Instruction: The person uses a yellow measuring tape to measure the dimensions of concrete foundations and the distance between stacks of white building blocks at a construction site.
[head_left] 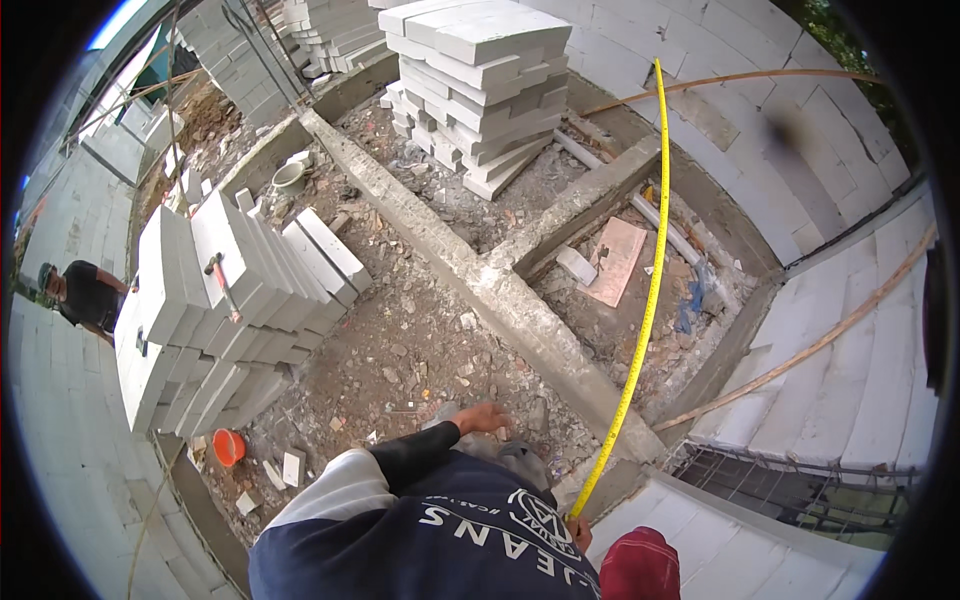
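Note:
In the lower right, my right hand point(579, 531) grips the near end of a yellow tape measure point(652, 300). Its blade stretches away in a bowed line to the far block wall, over a concrete beam point(520, 305). The tape's case does not show. My left hand point(481, 418), below a black sleeve, hangs in front of my body over the rubble floor, holding nothing, its fingers extended. My dark printed shirt covers the bottom middle, and maroon cloth point(640, 565) lies beside my right hand.
White blocks stand in a left stack point(240, 270), with a hammer point(222, 285) on top, and a far stack point(475, 90). An orange bucket point(229, 447) sits at lower left. A pinkish board point(614, 262) lies beyond the beam. Another person point(85, 295) is at far left.

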